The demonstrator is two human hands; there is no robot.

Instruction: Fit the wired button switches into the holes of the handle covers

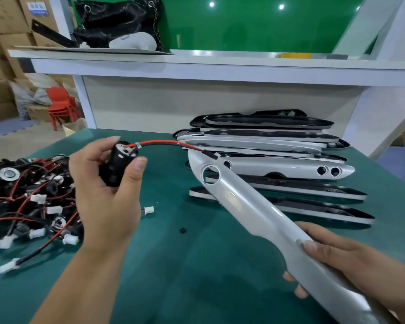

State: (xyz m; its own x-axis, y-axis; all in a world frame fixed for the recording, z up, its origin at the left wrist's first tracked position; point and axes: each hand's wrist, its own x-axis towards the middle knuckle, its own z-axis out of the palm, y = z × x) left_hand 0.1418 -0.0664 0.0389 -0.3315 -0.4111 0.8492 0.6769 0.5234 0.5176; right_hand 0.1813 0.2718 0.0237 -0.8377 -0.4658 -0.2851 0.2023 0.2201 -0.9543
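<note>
Green mat (173, 265), left hand (103, 195) grips switch (117, 164), right hand (360, 265) holds cover (250, 206)

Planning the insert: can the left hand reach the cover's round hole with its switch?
Likely yes: left hand grips the switch, the hole faces up, open, with only bare mat between; the right hand holds the cover.

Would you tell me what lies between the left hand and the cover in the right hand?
Head view: a red-black wire spans the gap; below it are a white connector and, on the mat, a small black piece.
</note>
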